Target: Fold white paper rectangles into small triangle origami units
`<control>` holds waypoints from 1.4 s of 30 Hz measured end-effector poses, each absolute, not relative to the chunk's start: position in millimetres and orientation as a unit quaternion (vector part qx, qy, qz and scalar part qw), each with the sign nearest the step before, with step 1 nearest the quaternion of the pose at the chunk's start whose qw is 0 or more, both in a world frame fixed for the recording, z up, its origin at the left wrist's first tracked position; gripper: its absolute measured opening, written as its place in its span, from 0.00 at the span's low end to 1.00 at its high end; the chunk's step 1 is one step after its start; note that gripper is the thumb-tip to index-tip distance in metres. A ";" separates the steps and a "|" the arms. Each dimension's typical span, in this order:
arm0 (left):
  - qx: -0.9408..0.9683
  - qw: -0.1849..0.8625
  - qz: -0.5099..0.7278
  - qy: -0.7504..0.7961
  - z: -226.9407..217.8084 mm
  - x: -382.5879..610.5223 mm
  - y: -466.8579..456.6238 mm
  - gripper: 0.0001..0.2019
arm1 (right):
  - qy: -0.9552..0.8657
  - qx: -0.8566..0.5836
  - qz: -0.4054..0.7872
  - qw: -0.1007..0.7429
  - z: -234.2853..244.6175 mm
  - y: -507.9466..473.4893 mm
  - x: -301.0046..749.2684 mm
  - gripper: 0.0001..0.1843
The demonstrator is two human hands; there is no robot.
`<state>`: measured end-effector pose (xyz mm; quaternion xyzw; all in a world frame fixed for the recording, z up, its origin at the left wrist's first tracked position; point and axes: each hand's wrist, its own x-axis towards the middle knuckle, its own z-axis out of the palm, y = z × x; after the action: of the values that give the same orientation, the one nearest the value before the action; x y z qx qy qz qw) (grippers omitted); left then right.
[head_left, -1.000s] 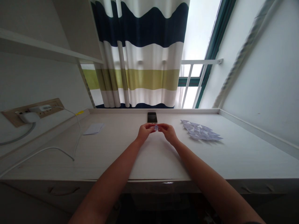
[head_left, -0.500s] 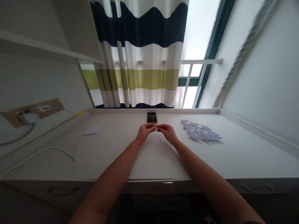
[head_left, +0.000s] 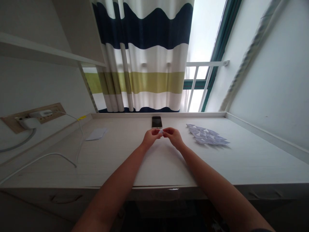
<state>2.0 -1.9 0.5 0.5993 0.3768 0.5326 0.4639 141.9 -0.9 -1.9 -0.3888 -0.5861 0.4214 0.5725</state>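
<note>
A striped fabric curtain in navy, white and olive-yellow bands hangs in soft vertical folds at the far end of the desk, its top cut off by the frame. To its right, a green window frame and a white metal railing stand against bright, washed-out daylight. A white shelf projects at upper left.

The white desk has a faint wood-grain laminate surface. On the left wall, a beige socket panel carries a white plug, partly blown out by glare. A white cable runs loosely across the desk's left side, with a small yellow tag near the back edge.

A scattered pile of pale lilac paper triangles lies at right, its individual edges overlapping and hard to separate. A small stack of white paper lies at left. A black smartphone lies flat near the back edge, directly beyond the hands.

Both bare forearms enter from below. The left hand and right hand are closed in a fine pinch, jointly grasping a small piece of pale paper above the desk, just short of the smartphone. Its exact shape is obscured by the fingers.
</note>
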 end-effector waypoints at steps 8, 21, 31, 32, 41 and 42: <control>0.654 0.402 0.516 0.380 -1.3 0.6 -0.1 0.07 | -0.594 -0.407 0.400 0.566 -2.0 -1.0 141.2 0.11; 0.692 0.371 0.490 0.379 -1.6 -2.1 3.6 0.11 | -0.650 -0.405 0.358 0.534 -1.7 -0.5 144.0 0.08; 0.647 0.449 0.504 0.355 -1.3 -0.9 -1.0 0.14 | -0.627 -0.409 0.387 0.539 1.8 -3.4 144.2 0.09; 0.640 0.452 0.507 0.358 -0.6 -1.0 -1.6 0.14 | -0.630 -0.407 0.386 0.537 1.4 -3.3 144.4 0.09; 0.627 0.448 0.513 0.377 1.5 -3.7 -0.2 0.12 | -0.621 -0.411 0.411 0.525 3.1 -5.2 144.9 0.14; 0.624 0.446 0.517 0.379 1.5 -3.7 0.2 0.12 | -0.616 -0.410 0.419 0.527 3.6 -5.5 144.9 0.14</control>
<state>-3.7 0.2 1.5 0.6244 0.3792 0.5168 0.4464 144.9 -5.5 3.6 -0.4098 -0.6156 0.4188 0.5269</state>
